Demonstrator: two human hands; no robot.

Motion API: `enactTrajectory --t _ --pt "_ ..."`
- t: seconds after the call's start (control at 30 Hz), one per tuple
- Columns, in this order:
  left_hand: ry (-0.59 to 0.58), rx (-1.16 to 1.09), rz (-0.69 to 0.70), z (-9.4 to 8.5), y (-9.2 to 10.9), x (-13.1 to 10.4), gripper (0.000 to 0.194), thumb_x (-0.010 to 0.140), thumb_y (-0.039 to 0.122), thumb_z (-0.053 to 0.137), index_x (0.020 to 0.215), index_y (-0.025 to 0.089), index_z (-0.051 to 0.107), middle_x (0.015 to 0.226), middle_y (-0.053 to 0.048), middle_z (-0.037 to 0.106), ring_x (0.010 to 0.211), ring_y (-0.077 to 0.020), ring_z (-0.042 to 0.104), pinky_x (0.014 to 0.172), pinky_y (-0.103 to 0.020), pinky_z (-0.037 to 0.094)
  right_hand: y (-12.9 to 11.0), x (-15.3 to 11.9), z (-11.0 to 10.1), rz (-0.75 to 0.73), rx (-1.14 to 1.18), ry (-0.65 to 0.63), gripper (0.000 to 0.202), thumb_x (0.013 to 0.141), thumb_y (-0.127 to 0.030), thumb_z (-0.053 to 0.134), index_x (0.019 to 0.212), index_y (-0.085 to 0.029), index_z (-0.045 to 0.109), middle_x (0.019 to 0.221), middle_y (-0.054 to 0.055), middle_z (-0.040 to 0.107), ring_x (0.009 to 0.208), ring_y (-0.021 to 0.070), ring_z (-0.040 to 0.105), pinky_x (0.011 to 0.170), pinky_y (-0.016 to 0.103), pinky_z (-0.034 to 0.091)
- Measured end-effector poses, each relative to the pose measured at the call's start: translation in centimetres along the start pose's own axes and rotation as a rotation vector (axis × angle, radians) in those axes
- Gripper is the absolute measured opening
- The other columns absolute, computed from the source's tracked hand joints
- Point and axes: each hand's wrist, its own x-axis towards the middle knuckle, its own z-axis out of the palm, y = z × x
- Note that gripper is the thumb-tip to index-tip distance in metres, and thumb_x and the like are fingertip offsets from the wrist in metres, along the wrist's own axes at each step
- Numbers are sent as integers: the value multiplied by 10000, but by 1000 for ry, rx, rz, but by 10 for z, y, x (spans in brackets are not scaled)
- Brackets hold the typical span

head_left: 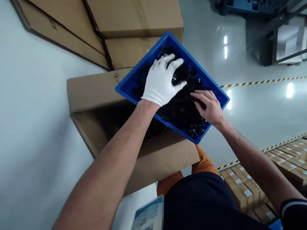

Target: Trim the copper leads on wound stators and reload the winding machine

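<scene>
- Our left hand point(163, 78), in a white glove, lies half open over the far left part of the heap, thumb spread from bent fingers; we cannot tell whether it grips anything.
- Our bare right hand point(209, 107) curls loosely at the heap's right side, thumb apart from the fingers; its hold, too, we cannot make out.
- Beneath both lie the black parts point(176, 107), heaped in the blue bin point(200, 69); they look small and tangled, so pulling one could drag others over the rim.
- Below the bin, to the near left, we see an open carton point(165, 156). The bin overhangs it and its support is hidden; pressing unevenly on one side might tip it.
- Farther off, closed cartons point(136, 16) stand at the far left; bare floor point(254, 111) stretches right, where spilled parts could scatter.
</scene>
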Motion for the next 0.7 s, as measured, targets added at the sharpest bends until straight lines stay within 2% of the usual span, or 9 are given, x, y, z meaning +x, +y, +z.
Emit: enactTrajectory --t 0.13,0.27,0.4,0.47,0.57,0.63,0.7 --pt "-5 80 -17 -1 24 36 483 1125 437 682 1567 243 698 1677 -41 650 1611 -303 505 1498 -557 177 -18 -13 -4 0 49 54 335 1154 -239 605 1255 -398 882 1269 26 879 1160 295 787 1067 575 679" --pt "-18 183 -160 1 44 72 519 1179 463 632 1624 201 679 1689 -84 622 1625 -342 508 1429 -543 291 -39 -32 -14 69 177 136 280 1158 -269 635 1278 -371 867 1224 36 875 1090 262 817 1021 522 712" --pt "19 225 -183 3 49 99 482 1218 424 557 1614 180 686 1665 -67 616 1639 -344 499 1414 -526 266 -47 -68 -8 195 320 121 225 1117 -291 689 1258 -350 854 1103 34 851 856 215 791 803 442 731" --pt "85 235 -209 5 43 102 456 1264 389 460 1618 178 656 1643 -27 614 1620 -282 517 1405 -468 311 -45 -89 2 276 381 93 226 1092 -304 700 1251 -364 848 1013 24 815 776 203 760 735 422 723" --pt "122 250 -242 8 20 87 413 1285 355 419 1617 184 597 1637 2 615 1601 -212 525 1417 -420 370 -39 -115 13 367 456 94 220 1062 -311 723 1237 -351 850 950 17 773 742 192 759 726 404 732" --pt "73 269 -225 9 -1 69 392 1257 324 481 1604 190 608 1668 -2 608 1619 -224 507 1448 -459 356 -34 -125 9 414 485 111 206 1046 -313 747 1219 -338 858 935 14 765 739 190 762 728 401 732" --pt "59 292 -197 10 -24 50 426 1233 339 503 1621 193 603 1729 -11 557 1666 -238 457 1473 -489 333 -28 -126 -3 446 493 155 196 1039 -317 765 1206 -339 866 929 9 766 755 191 761 749 407 727"
